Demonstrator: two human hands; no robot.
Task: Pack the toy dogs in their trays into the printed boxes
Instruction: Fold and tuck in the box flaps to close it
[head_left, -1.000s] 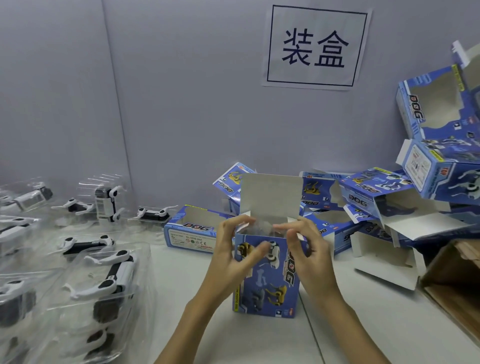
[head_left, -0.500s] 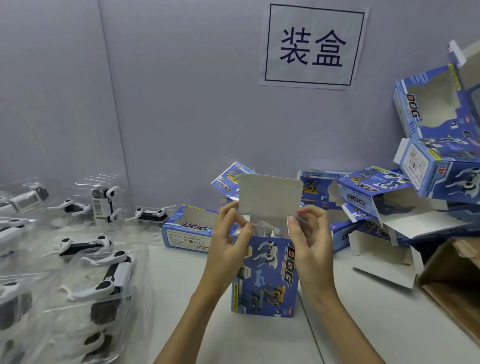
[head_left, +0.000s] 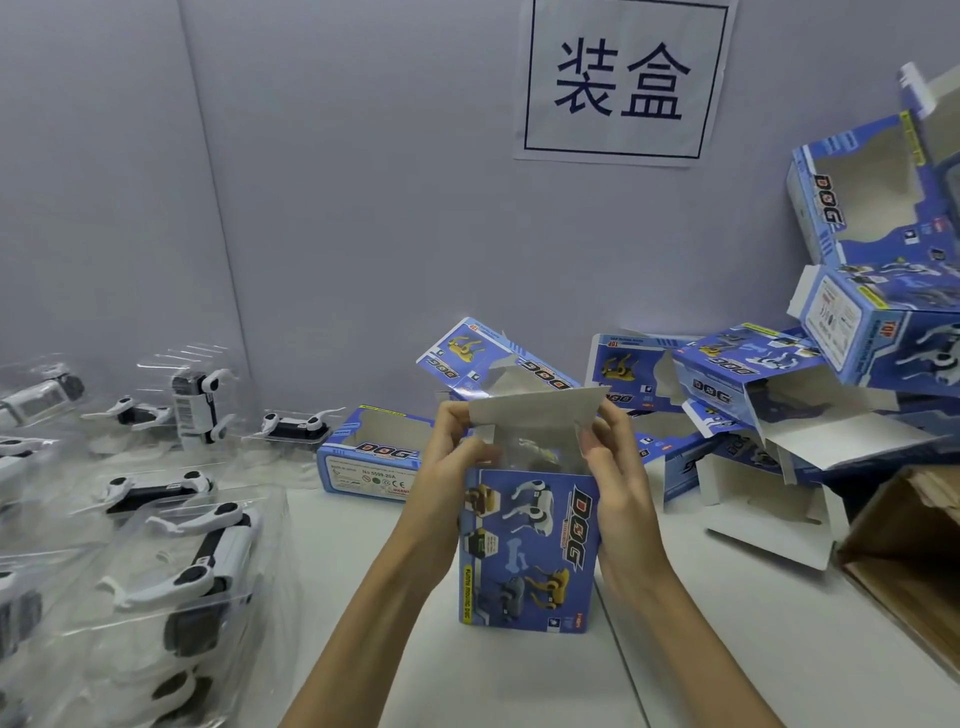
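On the table (head_left: 363, 597), both hands grip the printed box (head_left: 527, 551).

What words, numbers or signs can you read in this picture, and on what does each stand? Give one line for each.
"装盒": wall sign.
"DOG": upright box between the hands.
"FUNNY MOVING DOG": yellow strip on that box, only just legible.
"DOG" and "No 5599-20A": lying box.
"DOG": top stacked box.
"TOP": tilted box.
Other small print: too blurred to read.

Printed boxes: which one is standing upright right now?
The box between the left hand and right hand, its top flap raised. The others lie tipped or piled along the wall.
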